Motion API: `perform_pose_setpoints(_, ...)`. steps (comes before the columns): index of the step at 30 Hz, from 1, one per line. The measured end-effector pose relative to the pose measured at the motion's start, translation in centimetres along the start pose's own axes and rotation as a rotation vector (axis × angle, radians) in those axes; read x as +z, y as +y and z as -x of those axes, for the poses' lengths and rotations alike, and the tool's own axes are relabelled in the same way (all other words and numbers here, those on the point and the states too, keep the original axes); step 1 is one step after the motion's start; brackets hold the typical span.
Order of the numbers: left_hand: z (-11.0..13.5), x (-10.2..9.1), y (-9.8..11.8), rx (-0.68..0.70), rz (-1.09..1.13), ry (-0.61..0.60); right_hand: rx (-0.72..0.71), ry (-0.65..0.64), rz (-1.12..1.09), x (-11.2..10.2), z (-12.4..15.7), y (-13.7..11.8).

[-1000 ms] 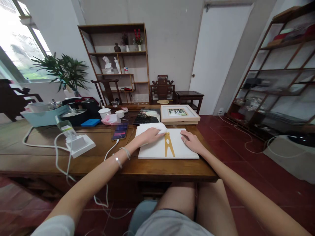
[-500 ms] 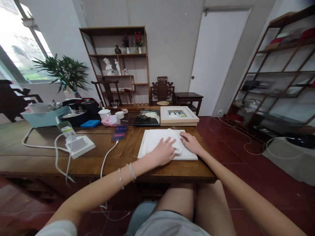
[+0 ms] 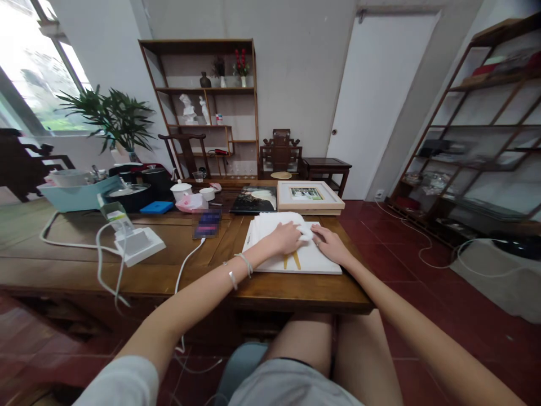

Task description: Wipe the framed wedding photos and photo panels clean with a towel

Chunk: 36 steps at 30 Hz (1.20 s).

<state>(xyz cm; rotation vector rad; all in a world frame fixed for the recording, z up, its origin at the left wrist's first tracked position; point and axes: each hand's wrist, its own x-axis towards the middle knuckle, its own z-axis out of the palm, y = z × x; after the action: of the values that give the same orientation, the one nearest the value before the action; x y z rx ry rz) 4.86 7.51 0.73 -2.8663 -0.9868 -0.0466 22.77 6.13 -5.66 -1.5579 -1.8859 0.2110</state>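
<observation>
A white flat board (image 3: 315,260) with a gold two-legged mark (image 3: 291,260) lies on the wooden table (image 3: 177,265) in front of me. My left hand (image 3: 284,239) presses a white cloth (image 3: 279,221) onto the board's middle, fingers closed over it. My right hand (image 3: 328,244) rests flat on the board's right part, fingers spread, touching the cloth's edge. The cloth covers the upper half of the board and most of the gold mark.
Behind the board stand a framed picture (image 3: 308,196) and a dark print (image 3: 255,200). A phone (image 3: 207,223) with a cable, a white charger box (image 3: 137,245), a blue tub (image 3: 80,193), pots and cups lie to the left. Shelves line the back and right walls.
My left hand has slid the cloth over the board, first down toward me, then back up to the middle. The gold mark shows again at the lower edge. The right hand stayed put.
</observation>
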Motion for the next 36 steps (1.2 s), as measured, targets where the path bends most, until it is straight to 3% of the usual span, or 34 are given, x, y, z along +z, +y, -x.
perform_pose_setpoints(4, -2.6, 0.8, -0.9, -0.06, 0.014, 0.017, 0.01, 0.014, -0.003, -0.1, 0.1, -0.2)
perform_pose_setpoints(7, -2.3, 1.2, -0.3, -0.073, 0.004, 0.035, -0.008, 0.012, -0.01, -0.1, 0.0, 0.0)
perform_pose_setpoints(16, 6.1, 0.8, 7.0, 0.049, -0.153, 0.077, -0.016, 0.019, 0.005, 0.1, 0.0, 0.0)
perform_pose_setpoints(19, 7.2, 0.6, 7.6, 0.088, -0.139, 0.088, -0.011, 0.02, 0.006, 0.0, 0.0, -0.1)
perform_pose_setpoints(22, 5.8, 0.6, 5.9, 0.084, -0.104, 0.075, 0.001, 0.023, -0.033, 0.1, -0.1, 0.0)
perform_pose_setpoints(26, 1.1, 0.9, 2.3, 0.028, -0.071, 0.02, 0.068, 0.056, -0.179, 0.1, -0.4, 0.8)
perform_pose_setpoints(29, -2.3, 1.3, 1.1, 0.001, -0.069, 0.036, 0.138, 0.132, -0.338, -0.1, -0.7, 1.4)
perform_pose_setpoints(32, -4.0, 1.6, 1.8, -0.006, -0.076, 0.061, 0.2, 0.212, -0.442, -0.3, -0.9, 1.6)
perform_pose_setpoints(36, -2.5, 1.3, 4.9, -0.032, -0.102, 0.061, 0.217, 0.224, -0.515, -0.2, -1.0, 1.5)
